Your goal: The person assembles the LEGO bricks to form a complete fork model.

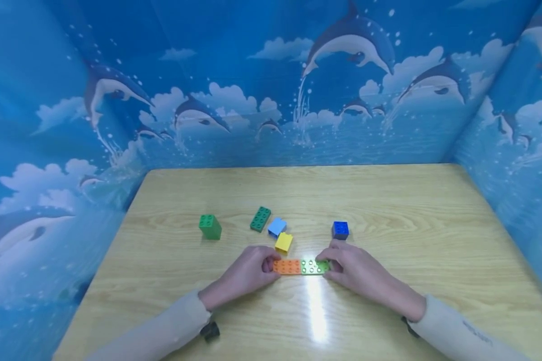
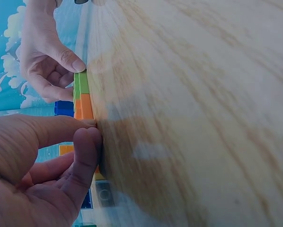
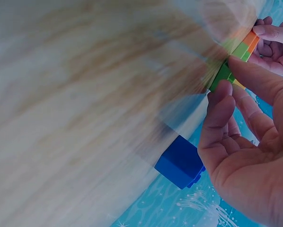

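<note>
An orange toy brick (image 1: 287,267) and a light green toy brick (image 1: 313,266) lie end to end on the table, their ends touching. My left hand (image 1: 256,268) pinches the orange brick's left end between thumb and fingers. At the other end, my right hand (image 1: 353,263) grips the light green brick the same way. Just beyond the bricks lie a yellow brick (image 1: 283,242) and a light blue brick (image 1: 277,227), close together. A dark blue brick (image 1: 341,230) stands just past my right hand; the right wrist view shows this blue brick (image 3: 180,162) apart from the fingers.
A dark green flat brick (image 1: 260,219) lies behind the light blue one. Farther left stands a tall green block (image 1: 210,227). The wood-grain table (image 1: 388,200) meets dolphin-printed walls (image 1: 253,100) at the back and sides.
</note>
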